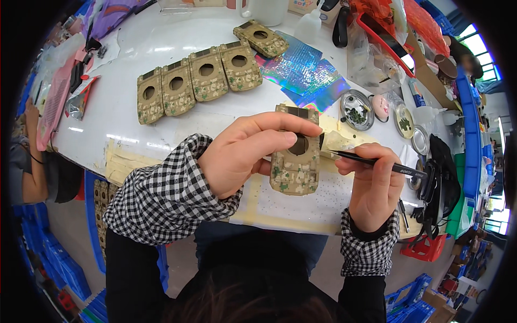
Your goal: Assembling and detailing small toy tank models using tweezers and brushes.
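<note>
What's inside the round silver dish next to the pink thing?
Little dark green pieces lie in the silver dish. Some bare metal shows around them, but whatever is directly under them is covered.

Pale letters and digits, small but legible, run along the handle of the black tweezers (407, 171). Toward the far side of the desk (97, 126), a pale box (307, 7) bears rounded lettering. Print on the small blue package (416, 91) is too small to read.
</note>
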Available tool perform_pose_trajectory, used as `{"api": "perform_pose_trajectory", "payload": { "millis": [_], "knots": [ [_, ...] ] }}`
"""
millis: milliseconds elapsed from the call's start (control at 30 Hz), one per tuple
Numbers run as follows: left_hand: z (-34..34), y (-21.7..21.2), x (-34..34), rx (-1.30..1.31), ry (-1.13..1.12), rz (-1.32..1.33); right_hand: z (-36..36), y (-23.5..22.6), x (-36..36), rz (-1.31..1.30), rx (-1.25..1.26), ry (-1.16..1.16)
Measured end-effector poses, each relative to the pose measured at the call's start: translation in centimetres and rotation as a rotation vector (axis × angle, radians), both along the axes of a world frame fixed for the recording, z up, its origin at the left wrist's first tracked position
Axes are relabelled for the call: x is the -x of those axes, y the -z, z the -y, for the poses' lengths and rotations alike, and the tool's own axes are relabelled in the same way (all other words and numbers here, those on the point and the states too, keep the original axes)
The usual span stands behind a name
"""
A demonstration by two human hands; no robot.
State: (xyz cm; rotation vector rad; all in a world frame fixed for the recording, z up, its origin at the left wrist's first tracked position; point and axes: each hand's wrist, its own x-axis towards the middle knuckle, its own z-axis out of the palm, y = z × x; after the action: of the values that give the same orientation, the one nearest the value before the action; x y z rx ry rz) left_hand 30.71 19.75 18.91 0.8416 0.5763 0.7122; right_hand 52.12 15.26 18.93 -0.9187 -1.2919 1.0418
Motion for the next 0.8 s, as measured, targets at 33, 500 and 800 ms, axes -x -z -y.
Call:
{"api": "perform_pose_trajectory", "payload": {
  "millis": [33,500,800],
  "knots": [
    [0.0,0.0,0.1,-0.003,-0.001,-0.002,-0.1,0.0,0.0,-0.043,0.030,0.005],
    [-0.6,-0.7,0.6,0.059,0.049,0.092,-0.1,-1.2,0.7,0.295,-0.201,-0.086],
    [-0.3,-0.3,0.6,0.056,0.053,0.091,-0.7,-0.1,1.7,0.350,-0.305,-0.081]
  ]
}}
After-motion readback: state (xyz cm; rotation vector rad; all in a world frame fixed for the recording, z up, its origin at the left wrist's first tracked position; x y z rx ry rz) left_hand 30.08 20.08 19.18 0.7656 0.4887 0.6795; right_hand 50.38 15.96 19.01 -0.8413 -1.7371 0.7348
